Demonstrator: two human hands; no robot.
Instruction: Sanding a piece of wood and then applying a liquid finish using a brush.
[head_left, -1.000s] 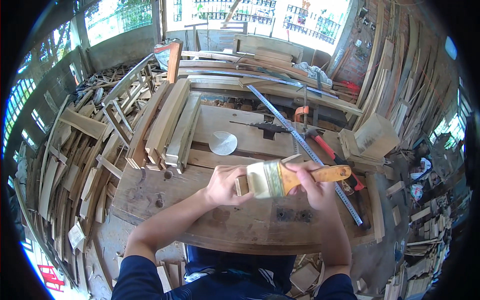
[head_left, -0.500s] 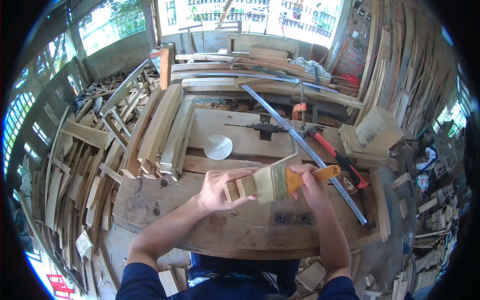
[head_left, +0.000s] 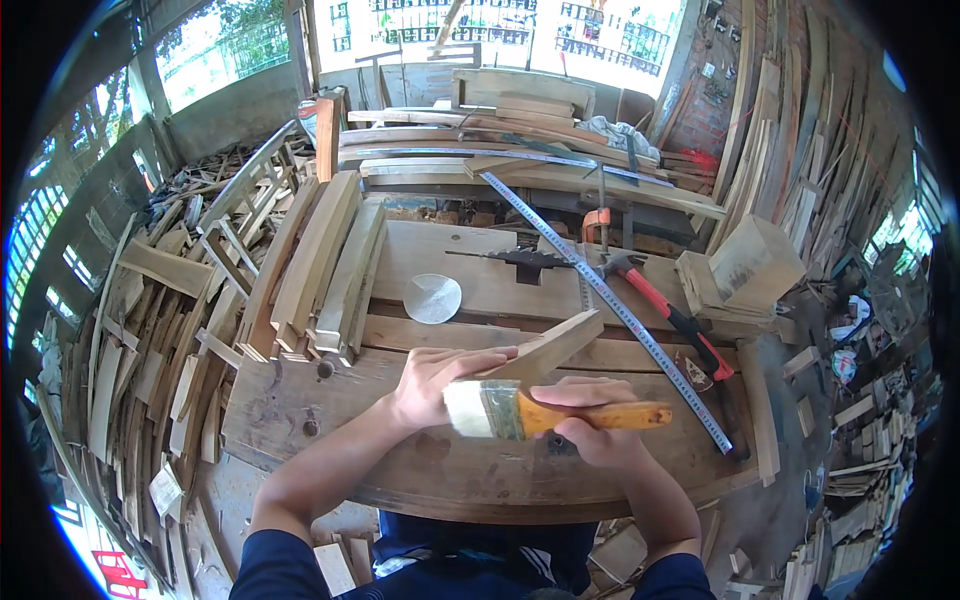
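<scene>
My left hand (head_left: pixel 432 385) is closed round a short, pale piece of wood (head_left: pixel 560 343), which points away to the right above the workbench (head_left: pixel 300 400). In my right hand (head_left: pixel 600 425) is a wide paintbrush (head_left: pixel 590 415), gripped by its orange-brown wooden handle. Its whitish bristles point left and lie over the near end of the wood, just below my left fingers. The brush hides that end, so I cannot tell whether the bristles touch it. Beyond my hands a round whitish disc (head_left: pixel 433 299) lies on the bench.
A long measuring rule (head_left: pixel 620 310) slants across the bench's right side, beside a red-and-black-handled hammer (head_left: pixel 680 318). An orange clamp (head_left: pixel 597 222) stands behind it. Shaped wooden pieces (head_left: pixel 318 262) are stacked at left; a large wood block (head_left: pixel 756 262) sits at right. Scrap wood (head_left: pixel 150 360) covers the left floor.
The brush has swung left and toward me, from the right of the wood to over its near end. The wood now shows its length, pointing away to the right.
</scene>
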